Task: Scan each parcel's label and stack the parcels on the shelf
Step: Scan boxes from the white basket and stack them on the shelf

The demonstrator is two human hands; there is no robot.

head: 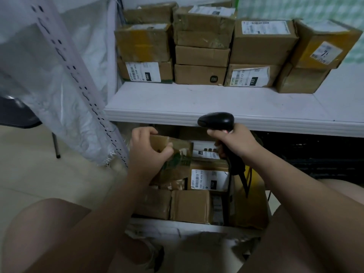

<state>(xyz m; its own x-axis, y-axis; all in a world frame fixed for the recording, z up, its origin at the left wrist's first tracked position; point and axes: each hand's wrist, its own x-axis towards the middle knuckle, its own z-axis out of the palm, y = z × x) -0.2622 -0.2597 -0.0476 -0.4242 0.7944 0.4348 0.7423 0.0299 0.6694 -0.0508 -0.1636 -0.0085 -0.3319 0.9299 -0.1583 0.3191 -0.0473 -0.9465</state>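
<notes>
Knees frame the parcel bin (248,209) at 6 o'clock. Left hand (146,149) closed around a small taped parcel (177,154), lifted above the bin; right hand (234,140) fisted on scanner (216,120), at 3 o'clock of it. Label hidden: person should turn it toward scanner, then shelf (197,103) at 12 o'clock

We see a white shelf (197,101) across the upper middle of the frame, with brown cardboard parcels (201,73) stacked along its back edge.

The front of the white shelf (197,103) is bare, so you can reach in there. Stacked boxes (202,46) block the back.
</notes>
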